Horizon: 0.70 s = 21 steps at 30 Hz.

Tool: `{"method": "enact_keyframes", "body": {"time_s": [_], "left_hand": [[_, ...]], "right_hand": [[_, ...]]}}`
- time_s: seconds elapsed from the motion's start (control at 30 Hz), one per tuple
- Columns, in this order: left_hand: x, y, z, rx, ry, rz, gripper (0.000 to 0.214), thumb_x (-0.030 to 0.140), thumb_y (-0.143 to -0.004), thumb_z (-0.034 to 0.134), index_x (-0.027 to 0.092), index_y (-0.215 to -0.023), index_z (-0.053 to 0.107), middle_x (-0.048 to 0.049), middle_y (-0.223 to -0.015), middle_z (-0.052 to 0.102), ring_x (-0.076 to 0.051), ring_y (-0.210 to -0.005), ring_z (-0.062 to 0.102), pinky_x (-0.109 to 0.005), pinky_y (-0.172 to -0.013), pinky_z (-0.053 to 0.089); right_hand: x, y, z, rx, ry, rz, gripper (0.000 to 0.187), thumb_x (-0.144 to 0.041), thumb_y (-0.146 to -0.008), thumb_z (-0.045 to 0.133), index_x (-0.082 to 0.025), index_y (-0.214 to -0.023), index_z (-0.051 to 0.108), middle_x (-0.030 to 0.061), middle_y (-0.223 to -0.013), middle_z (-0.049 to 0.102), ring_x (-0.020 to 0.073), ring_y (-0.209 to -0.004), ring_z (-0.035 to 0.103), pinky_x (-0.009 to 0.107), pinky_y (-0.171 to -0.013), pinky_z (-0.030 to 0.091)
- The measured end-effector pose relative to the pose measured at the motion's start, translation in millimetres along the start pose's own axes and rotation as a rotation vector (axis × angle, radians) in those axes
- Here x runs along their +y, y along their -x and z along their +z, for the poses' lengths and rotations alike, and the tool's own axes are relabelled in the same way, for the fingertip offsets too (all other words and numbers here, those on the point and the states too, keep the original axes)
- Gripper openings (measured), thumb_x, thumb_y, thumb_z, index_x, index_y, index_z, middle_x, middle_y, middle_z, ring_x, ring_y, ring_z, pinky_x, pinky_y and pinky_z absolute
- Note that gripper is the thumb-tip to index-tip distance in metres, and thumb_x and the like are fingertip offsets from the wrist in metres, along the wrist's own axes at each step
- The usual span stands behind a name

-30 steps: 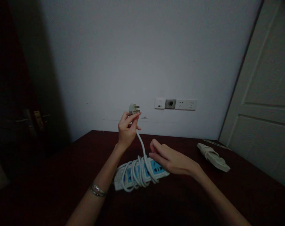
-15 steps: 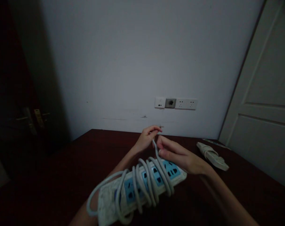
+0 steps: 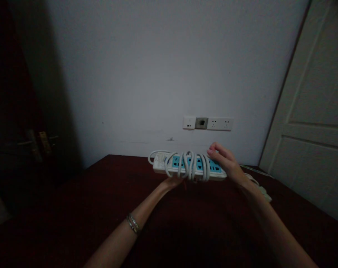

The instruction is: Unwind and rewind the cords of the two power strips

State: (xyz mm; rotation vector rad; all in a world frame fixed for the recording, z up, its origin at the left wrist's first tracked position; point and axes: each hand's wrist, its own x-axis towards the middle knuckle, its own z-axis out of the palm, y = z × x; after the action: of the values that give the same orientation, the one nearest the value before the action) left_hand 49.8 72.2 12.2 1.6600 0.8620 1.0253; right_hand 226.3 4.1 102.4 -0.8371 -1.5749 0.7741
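Note:
A white power strip with blue socket panels is held up over the dark table, nearly level. Its grey-white cord is wrapped round it in several turns, and one loose loop stands out at the left end. My left hand supports the strip from below; its fingers are mostly hidden behind it. Beside the right end, my right hand has its fingers curled and thumb pressed in near the last turn of cord. What lies in that pinch, if anything, is hidden.
Another white power strip lies on the dark red table at the right, partly behind my right forearm. A thin pale strip rests near the back edge. Wall sockets and a white door stand beyond.
The wrapped strip has moved up and away from me and turned from slanted to nearly level. My left hand went from the cord's upper end to underneath the strip; my right hand rose slightly rightward.

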Motion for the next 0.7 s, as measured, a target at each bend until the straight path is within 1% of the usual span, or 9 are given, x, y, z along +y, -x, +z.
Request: {"method": "enact_keyframes", "body": {"time_s": [0.07,0.13,0.17,0.2,0.27,0.33,0.47,0.57,0.7], "left_hand": [[-2,-5,9.9,-0.038,0.004,-0.016,0.026,0.032,-0.088,0.047,0.011,-0.100,0.058,-0.0080,-0.097,0.060,-0.016,-0.082,0.059,-0.034,-0.074,0.050],[-1,-7,21.5,-0.091,0.037,-0.022,0.028,0.032,-0.088,0.043,0.009,-0.081,0.058,-0.0052,-0.073,0.059,-0.012,-0.063,0.057,-0.028,-0.062,0.051],[0,-6,27.3,-0.122,0.083,-0.023,0.027,0.032,-0.087,0.043,0.010,-0.076,0.056,-0.0031,-0.065,0.057,-0.011,-0.055,0.055,-0.026,-0.056,0.050],[2,-5,32.6,-0.151,0.147,-0.018,0.023,0.031,-0.084,0.045,0.011,-0.078,0.054,-0.0011,-0.061,0.055,-0.011,-0.050,0.054,-0.026,-0.052,0.050],[10,1,41.2,-0.200,0.288,-0.004,0.018,0.026,-0.078,0.049,0.012,-0.090,0.050,0.0015,-0.060,0.055,-0.011,-0.045,0.054,-0.027,-0.047,0.049],[21,8,46.2,-0.239,0.385,-0.022,0.027,0.020,-0.073,0.049,0.014,-0.099,0.045,0.0008,-0.065,0.059,-0.012,-0.044,0.055,-0.029,-0.046,0.051],[40,18,45.9,-0.327,0.458,-0.155,0.023,0.017,-0.074,0.045,0.011,-0.096,0.048,-0.0074,-0.075,0.065,-0.017,-0.055,0.063,-0.031,-0.052,0.053],[46,17,39.3,-0.310,0.520,-0.225,0.022,0.024,-0.079,0.043,0.008,-0.090,0.052,-0.0123,-0.074,0.066,-0.018,-0.060,0.065,-0.029,-0.056,0.053],[53,14,29.8,-0.241,0.618,-0.284,0.029,0.032,-0.081,0.041,0.007,-0.088,0.054,-0.0142,-0.073,0.066,-0.017,-0.066,0.065,-0.028,-0.066,0.053]], "right_hand": [[4,-4,-7,0.063,0.015,-0.026,0.030,-0.044,-0.074,0.056,-0.021,-0.070,0.037,-0.0072,-0.053,0.034,0.0076,-0.044,0.032,0.020,-0.040,0.024],[9,-6,-13,0.114,0.043,-0.074,0.027,-0.041,-0.075,0.054,-0.022,-0.070,0.037,-0.0066,-0.054,0.034,0.0082,-0.046,0.033,0.020,-0.042,0.025],[11,-7,-15,0.138,0.066,-0.103,0.025,-0.040,-0.075,0.053,-0.022,-0.070,0.037,-0.0063,-0.055,0.034,0.0086,-0.046,0.033,0.021,-0.043,0.026],[13,-8,-16,0.162,0.094,-0.133,0.023,-0.038,-0.076,0.052,-0.022,-0.070,0.036,-0.0063,-0.055,0.033,0.0089,-0.047,0.033,0.021,-0.043,0.026],[20,-9,-16,0.198,0.165,-0.183,0.021,-0.036,-0.077,0.049,-0.023,-0.072,0.035,-0.0066,-0.054,0.032,0.0094,-0.046,0.032,0.022,-0.043,0.025],[28,-10,-15,0.231,0.264,-0.226,0.019,-0.035,-0.079,0.047,-0.023,-0.073,0.033,-0.0069,-0.053,0.032,0.0101,-0.046,0.032,0.022,-0.044,0.025],[45,-13,-13,0.253,0.516,-0.310,0.016,-0.031,-0.081,0.045,-0.023,-0.075,0.033,-0.0061,-0.056,0.036,0.0116,-0.049,0.037,0.024,-0.049,0.030],[54,-15,-13,0.218,0.610,-0.313,0.015,-0.030,-0.081,0.045,-0.023,-0.079,0.033,-0.0056,-0.057,0.040,0.0128,-0.050,0.041,0.026,-0.051,0.032],[62,-17,-10,0.238,0.569,-0.274,0.014,-0.030,-0.082,0.045,-0.023,-0.082,0.033,-0.0037,-0.062,0.046,0.0140,-0.053,0.047,0.026,-0.053,0.035]]}}
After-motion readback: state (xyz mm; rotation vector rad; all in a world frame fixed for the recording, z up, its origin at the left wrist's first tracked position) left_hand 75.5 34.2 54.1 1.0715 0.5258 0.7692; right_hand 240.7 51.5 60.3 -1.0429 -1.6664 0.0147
